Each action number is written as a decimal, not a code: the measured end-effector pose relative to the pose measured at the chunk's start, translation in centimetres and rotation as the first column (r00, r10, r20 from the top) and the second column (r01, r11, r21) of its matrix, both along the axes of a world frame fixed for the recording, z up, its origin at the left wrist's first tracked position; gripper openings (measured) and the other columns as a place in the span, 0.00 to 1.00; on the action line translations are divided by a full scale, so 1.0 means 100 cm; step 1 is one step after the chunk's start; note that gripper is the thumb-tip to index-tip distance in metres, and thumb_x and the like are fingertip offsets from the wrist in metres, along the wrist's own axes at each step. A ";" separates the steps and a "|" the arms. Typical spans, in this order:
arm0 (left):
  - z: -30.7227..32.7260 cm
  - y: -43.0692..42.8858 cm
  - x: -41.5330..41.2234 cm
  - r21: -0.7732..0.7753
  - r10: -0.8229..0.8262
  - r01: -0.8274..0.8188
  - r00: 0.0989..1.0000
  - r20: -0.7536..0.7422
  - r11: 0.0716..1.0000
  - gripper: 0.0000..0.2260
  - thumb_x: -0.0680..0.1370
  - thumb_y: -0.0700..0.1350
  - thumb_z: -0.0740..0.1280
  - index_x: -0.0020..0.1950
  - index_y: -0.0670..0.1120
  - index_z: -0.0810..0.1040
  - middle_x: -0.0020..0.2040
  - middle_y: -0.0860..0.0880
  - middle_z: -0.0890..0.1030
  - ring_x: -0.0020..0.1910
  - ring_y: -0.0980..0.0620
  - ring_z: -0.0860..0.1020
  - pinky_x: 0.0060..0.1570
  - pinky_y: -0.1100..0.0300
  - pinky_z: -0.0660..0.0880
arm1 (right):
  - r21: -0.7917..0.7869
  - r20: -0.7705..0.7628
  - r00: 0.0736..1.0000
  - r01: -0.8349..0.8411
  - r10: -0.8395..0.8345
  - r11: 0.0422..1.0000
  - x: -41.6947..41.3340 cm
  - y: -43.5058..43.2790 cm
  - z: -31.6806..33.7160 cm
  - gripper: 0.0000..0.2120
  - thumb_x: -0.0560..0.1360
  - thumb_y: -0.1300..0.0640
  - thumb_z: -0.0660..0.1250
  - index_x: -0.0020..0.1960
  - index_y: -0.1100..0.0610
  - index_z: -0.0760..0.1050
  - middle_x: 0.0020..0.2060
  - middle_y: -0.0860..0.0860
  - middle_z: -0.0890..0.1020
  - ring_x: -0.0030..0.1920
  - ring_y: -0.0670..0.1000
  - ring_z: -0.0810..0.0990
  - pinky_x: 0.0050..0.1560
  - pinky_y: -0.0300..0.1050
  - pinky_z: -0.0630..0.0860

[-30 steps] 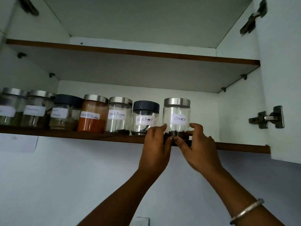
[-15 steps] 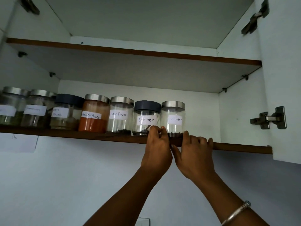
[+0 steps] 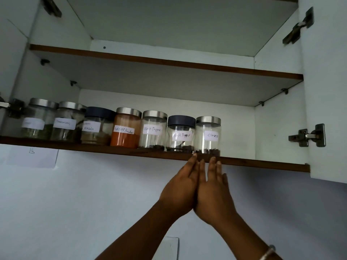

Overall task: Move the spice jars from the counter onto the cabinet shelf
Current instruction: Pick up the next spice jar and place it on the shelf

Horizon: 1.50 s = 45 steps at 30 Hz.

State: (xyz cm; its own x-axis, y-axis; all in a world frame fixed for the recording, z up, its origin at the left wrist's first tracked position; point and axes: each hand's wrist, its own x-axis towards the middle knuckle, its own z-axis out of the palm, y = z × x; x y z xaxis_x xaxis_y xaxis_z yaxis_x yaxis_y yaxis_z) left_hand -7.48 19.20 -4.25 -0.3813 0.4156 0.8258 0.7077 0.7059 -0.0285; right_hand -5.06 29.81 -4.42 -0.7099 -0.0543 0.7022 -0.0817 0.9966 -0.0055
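My left hand [image 3: 180, 186] and right hand [image 3: 212, 190] are flat, fingers straight, holding nothing, side by side just under the shelf [image 3: 262, 163] edge; Cloves jar [image 3: 208, 136] stands upright above them, rightmost on it.

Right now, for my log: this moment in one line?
clear steel-lidded Cloves jar: on brown-edged cabinet shelf; left hand: open; right hand: open

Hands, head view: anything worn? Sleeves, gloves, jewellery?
No gloves and no sleeves in view: the left hand and the right hand are bare. A thin silver-coloured bangle circles the right wrist. No rings show.
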 end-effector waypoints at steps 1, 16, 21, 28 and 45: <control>-0.011 -0.010 0.001 -0.013 0.003 -0.002 0.999 0.041 1.000 0.37 0.77 0.44 0.65 0.76 0.46 0.43 0.75 0.54 0.37 0.76 0.52 0.51 0.68 0.65 0.54 | 0.027 0.026 1.000 -0.015 0.014 1.000 0.000 -0.007 -0.009 0.49 0.74 0.44 0.65 0.74 0.55 0.29 0.72 0.60 0.30 0.72 0.62 0.30 0.73 0.58 0.38; -0.159 -0.275 0.054 -0.309 0.457 -0.339 0.703 0.544 0.889 0.39 0.75 0.51 0.67 0.77 0.50 0.45 0.77 0.46 0.40 0.75 0.44 0.54 0.69 0.46 0.63 | 0.039 0.556 0.778 -0.378 0.294 0.925 0.015 -0.192 -0.142 0.46 0.73 0.46 0.67 0.76 0.48 0.35 0.76 0.55 0.39 0.75 0.60 0.35 0.73 0.61 0.49; -0.219 -0.363 0.075 -0.279 0.476 -0.404 0.552 0.685 0.871 0.38 0.74 0.50 0.69 0.76 0.47 0.49 0.76 0.42 0.48 0.73 0.39 0.57 0.69 0.46 0.63 | 0.041 0.653 0.669 -0.500 0.356 0.865 0.019 -0.281 -0.192 0.48 0.72 0.43 0.67 0.75 0.50 0.34 0.76 0.56 0.43 0.75 0.62 0.39 0.72 0.63 0.54; -0.317 -0.456 0.099 -0.340 0.506 -0.454 0.319 0.801 0.824 0.39 0.74 0.53 0.68 0.76 0.50 0.48 0.76 0.42 0.50 0.74 0.38 0.56 0.68 0.46 0.61 | -0.070 0.792 0.473 -0.559 0.387 0.826 0.014 -0.396 -0.289 0.49 0.72 0.44 0.68 0.76 0.51 0.34 0.76 0.56 0.42 0.75 0.62 0.38 0.73 0.63 0.53; -0.449 -0.501 0.085 -0.208 0.264 -0.396 0.093 0.960 0.895 0.39 0.71 0.54 0.69 0.75 0.51 0.50 0.72 0.44 0.62 0.67 0.43 0.67 0.61 0.51 0.68 | -0.151 0.809 0.490 -0.360 0.324 0.921 -0.014 -0.472 -0.438 0.48 0.68 0.40 0.69 0.76 0.56 0.46 0.70 0.62 0.60 0.67 0.61 0.65 0.62 0.51 0.69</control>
